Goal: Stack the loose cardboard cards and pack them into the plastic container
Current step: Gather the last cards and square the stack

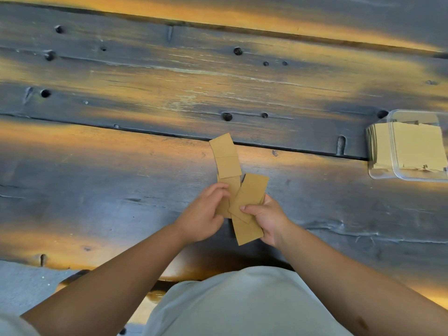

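Note:
Several brown cardboard cards (226, 157) lie in an overlapping row on the wooden table, just beyond my hands. My right hand (268, 218) pinches a small uneven bunch of cards (249, 197) between thumb and fingers. My left hand (204, 213) has its fingers curled over the near end of the row, gripping a card there. The clear plastic container (412, 177) stands at the right edge of the view, with a stack of cards inside it.
The dark worn wooden table (145, 98) has plank gaps and several holes. Its near edge runs just in front of my torso, with grey floor visible at the lower left.

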A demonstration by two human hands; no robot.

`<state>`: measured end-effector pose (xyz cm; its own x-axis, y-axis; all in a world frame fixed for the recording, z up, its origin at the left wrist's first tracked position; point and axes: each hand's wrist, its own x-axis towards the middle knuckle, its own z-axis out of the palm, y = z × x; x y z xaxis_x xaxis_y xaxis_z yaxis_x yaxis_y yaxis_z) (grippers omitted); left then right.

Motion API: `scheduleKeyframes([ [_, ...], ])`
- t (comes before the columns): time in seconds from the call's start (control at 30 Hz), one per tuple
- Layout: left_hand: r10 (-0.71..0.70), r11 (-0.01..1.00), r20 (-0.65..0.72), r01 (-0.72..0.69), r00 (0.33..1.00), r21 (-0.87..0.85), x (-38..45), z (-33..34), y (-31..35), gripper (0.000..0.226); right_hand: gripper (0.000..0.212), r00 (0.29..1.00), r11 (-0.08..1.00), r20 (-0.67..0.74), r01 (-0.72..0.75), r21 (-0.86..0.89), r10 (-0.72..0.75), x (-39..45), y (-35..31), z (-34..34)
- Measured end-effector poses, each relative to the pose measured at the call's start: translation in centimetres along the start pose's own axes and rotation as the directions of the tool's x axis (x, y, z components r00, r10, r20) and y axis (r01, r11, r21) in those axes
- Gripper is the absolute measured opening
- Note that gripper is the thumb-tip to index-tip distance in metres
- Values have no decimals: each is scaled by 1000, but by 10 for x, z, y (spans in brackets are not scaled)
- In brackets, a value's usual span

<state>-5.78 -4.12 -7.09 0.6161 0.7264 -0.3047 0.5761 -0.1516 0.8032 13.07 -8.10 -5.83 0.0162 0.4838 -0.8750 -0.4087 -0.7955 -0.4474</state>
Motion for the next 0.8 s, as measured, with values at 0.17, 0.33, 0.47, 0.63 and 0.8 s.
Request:
scheduleKeyframes([
  [0.17, -18, 938, -129, 61, 991, 342, 38, -17, -5, 58, 29, 999, 1000, -29, 16, 1, -16, -11, -2, -29],
  [0.33, -131, 733, 18, 85, 991, 675, 55, -20, -15, 61, 33, 997, 999, -63, 48, 4, -47, -17, -9, -55],
  [0.47, -69, 716, 38, 23, 997, 697, 35, -13, -13, 60, 32, 991, 993, -66, 116, 28, -113, -13, -19, -67],
  [0.63, -51, 848, 183, -54, 982, 527, 5, 14, -1, 60, 35, 977, 970, -88, 176, -166, -193, 1, -26, -53],
  [0.8, -154, 988, 17, 154, 988, -6, 4, 21, 16, 53, 35, 950, 899, -92, 246, -362, -298, 12, -30, -27],
])
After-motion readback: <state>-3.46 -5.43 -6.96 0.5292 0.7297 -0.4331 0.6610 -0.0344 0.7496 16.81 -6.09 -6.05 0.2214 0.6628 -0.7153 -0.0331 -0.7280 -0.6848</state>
